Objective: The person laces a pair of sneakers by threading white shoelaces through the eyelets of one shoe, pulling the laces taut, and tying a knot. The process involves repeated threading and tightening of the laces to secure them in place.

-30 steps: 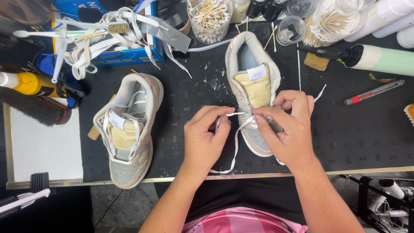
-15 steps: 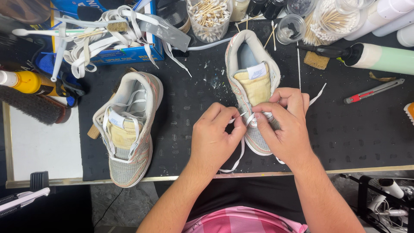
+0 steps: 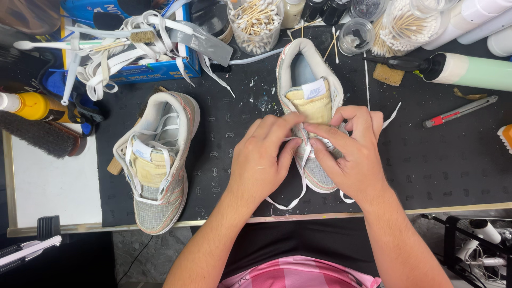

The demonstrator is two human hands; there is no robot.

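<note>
Sneaker in grey and cream is set toe toward the person on the black mat, near the middle of the bench, and both hands are laid over its front half. The left hand is curled narrow, its thumb and forefinger pinched on the white lace over the eyelets. The right hand is likewise closed down, fingertips pressed to the same lace beside the tongue, the two hands touching at the fingertips. A loop of lace is seen hanging below the hands, toward the mat's front edge, and a loose end is seen at the right of the shoe.

A second sneaker, already laced, is laid well to the left, tilted on the mat. Behind the shoes, a clear cup is filled with cotton swabs standing on end, and a clear jar is filled with wooden sticks; between them a small clear cup is placed, its contents not discernible. A blue box at the back left is draped with a heap of white laces. A pale green bottle is laid on its side at the right, with a red utility knife just in front of it. A yellow bottle and a dark brush are placed at the far left.
</note>
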